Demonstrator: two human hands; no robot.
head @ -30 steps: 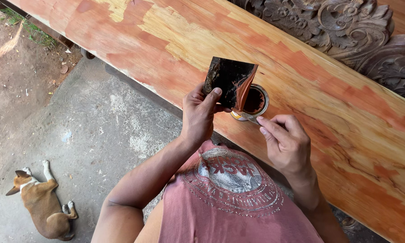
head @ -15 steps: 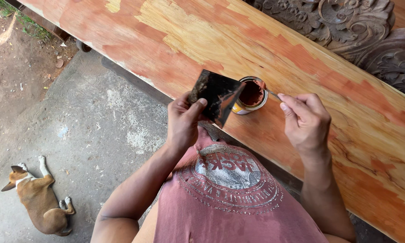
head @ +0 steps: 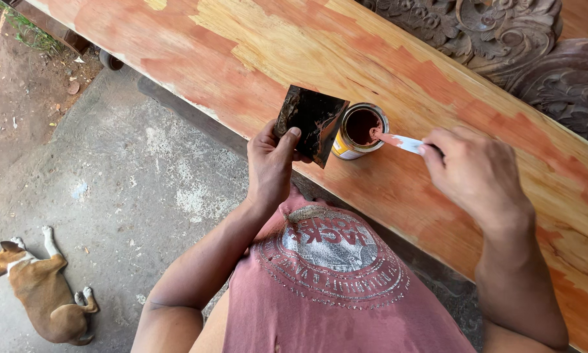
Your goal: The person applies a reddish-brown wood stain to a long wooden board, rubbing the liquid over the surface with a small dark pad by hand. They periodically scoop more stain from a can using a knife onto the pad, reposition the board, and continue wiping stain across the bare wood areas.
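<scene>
- The left hand [head: 271,163] grips a dark, stained square sheet [head: 312,123] by its lower left corner, thumb pressed on the face and fingers behind it, holding it tilted up above the plank's near edge.
- The sheet is blackish brown with smeared streaks; its right edge overlaps the side of the tin in the head view, though whether they touch cannot be told.
- The right hand [head: 473,173] is closed around the handle of a small pale spatula [head: 398,141], pinching it between thumb and fingers; the handle end is hidden in the hand.
- The spatula's blade is smeared reddish and its tip reaches over the rim into the open tin.
- The small round tin [head: 360,131] stands upright on the plank between the two hands, lid off, with dark red-brown paste or stain inside and a yellow and white side wall.
- The long wooden plank [head: 255,59] runs diagonally across the view; patches of it are stained reddish, other patches are bare yellow wood with visible grain.
- Beyond the plank, at upper right, lies dark carved woodwork [head: 522,39] with scrolling leaf shapes.
- The person wears a faded red sleeveless shirt [head: 333,287] with a round print.
- Below the plank is a grey concrete floor [head: 124,196], bordered by bare earth at upper left.
- A tan and white dog [head: 42,291] lies on the concrete at lower left, well apart from the hands.
</scene>
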